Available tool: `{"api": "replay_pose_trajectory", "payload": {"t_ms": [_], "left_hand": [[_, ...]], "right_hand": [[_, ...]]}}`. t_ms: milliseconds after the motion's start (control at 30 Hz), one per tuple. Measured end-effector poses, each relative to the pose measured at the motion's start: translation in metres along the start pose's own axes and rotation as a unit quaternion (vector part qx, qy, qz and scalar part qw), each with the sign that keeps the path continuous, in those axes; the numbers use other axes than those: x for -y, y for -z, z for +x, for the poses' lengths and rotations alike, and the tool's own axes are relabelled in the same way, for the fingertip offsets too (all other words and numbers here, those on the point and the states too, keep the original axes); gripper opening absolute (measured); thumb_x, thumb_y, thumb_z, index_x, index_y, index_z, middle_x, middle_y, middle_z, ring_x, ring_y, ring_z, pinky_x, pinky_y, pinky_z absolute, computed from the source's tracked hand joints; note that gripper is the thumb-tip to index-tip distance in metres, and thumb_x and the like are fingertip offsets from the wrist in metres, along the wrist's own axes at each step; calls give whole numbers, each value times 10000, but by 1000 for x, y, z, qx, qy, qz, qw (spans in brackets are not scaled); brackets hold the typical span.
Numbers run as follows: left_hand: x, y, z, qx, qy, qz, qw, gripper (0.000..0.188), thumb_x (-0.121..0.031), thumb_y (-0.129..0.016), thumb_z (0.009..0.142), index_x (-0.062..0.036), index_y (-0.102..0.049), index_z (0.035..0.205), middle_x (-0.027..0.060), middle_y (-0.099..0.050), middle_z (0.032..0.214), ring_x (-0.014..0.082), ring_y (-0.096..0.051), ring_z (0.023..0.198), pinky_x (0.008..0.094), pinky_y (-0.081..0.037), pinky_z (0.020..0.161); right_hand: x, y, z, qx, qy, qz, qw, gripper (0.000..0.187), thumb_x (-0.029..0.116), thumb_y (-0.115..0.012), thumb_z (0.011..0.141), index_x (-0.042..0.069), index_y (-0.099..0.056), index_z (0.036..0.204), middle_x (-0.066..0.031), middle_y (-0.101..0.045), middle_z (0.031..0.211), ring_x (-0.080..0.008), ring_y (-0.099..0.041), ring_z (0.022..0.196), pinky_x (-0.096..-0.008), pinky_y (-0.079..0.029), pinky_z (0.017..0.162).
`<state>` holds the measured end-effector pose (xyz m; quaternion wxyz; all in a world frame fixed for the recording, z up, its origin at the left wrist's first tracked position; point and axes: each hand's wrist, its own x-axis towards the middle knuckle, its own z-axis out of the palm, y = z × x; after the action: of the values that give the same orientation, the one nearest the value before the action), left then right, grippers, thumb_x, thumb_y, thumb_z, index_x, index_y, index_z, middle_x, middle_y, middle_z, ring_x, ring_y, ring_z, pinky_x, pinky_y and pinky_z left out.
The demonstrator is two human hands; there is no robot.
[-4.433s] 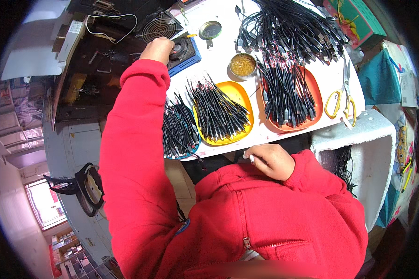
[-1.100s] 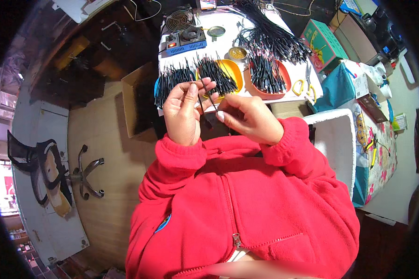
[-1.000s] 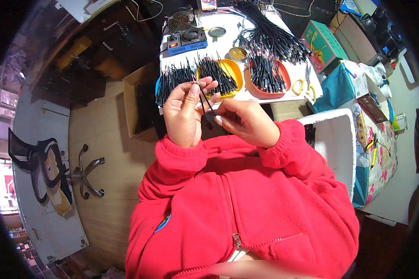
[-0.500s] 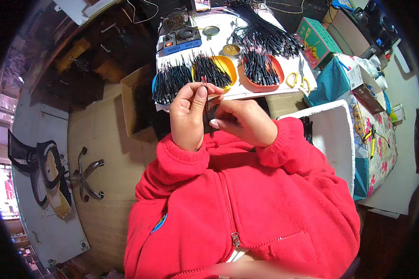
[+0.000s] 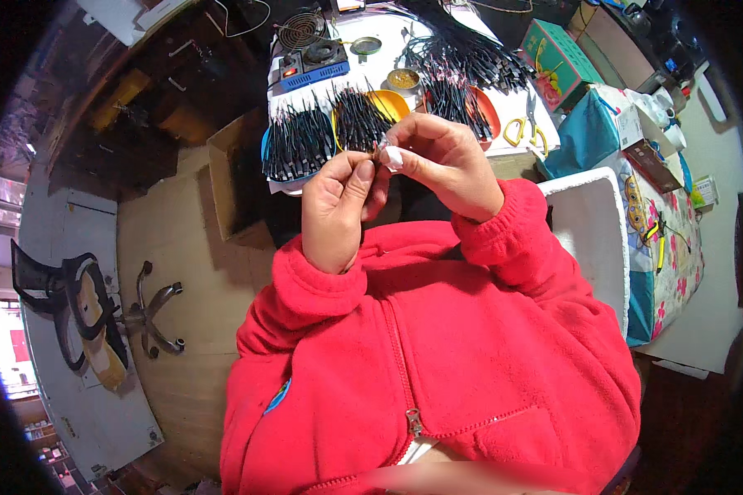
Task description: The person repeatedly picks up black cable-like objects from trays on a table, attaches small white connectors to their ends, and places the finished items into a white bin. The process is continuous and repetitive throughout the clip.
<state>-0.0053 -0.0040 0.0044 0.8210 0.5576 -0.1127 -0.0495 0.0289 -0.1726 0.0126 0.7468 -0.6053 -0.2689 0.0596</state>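
Between left hand (image 5: 336,210) and right hand (image 5: 449,169) sits, apparently, thin wire (image 5: 377,154).

Tan floor (image 5: 194,346), black wheeled chair (image 5: 92,307), pale cabinet (image 5: 99,421); dark wooden furniture (image 5: 153,153); bright window (image 5: 12,351) far left.

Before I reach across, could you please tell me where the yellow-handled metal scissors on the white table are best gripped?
I'd grip the scissors by the yellow loops, coming from the near right: the loops lie on the near side, the blades point away, and the orange cable tray sits to their left.
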Motion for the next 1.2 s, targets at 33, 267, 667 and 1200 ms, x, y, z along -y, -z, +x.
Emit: {"api": "replay_pose_trajectory", "payload": {"t_ms": [33,267,667,1200], "left_hand": [[0,1,0,2,19,-31,999,183,-179,-504,980,-20,-594,968,5,-549,704,44,-392,535,174,-288,485],[-2,11,-1,80,116,-181,973,210,-175,-515,970,15,-588,920,27,-553,690,48,-382,529,173,-284,471],[7,13,0,79,93,-168,978,231,-191,-540,959,27,-614,937,23,-568,692,52,-390,534,176,-306,494],[43,22,31,-19,19,59,998,141,-65,-577,923,47,-635,987,70,-624,759,54,-455,571,175,-342,513]], "right_hand": [[-2,0,-1,1,-18,52,998,133,83,-630,897,-9,-580,980,-47,-620,909,-83,-590,801,-214,-474,697],[-12,-6,-5,-8,-63,193,979,115,86,-630,892,13,-580,965,-30,-611,875,-95,-582,773,-213,-444,662],[-15,-12,-9,-41,-88,253,963,173,167,-644,894,22,-604,980,-25,-626,850,-77,-586,768,-186,-382,596],[-70,112,13,-201,-85,-275,936,132,111,-603,873,24,-600,972,-82,-617,822,-169,-602,736,-301,-485,667]]}}
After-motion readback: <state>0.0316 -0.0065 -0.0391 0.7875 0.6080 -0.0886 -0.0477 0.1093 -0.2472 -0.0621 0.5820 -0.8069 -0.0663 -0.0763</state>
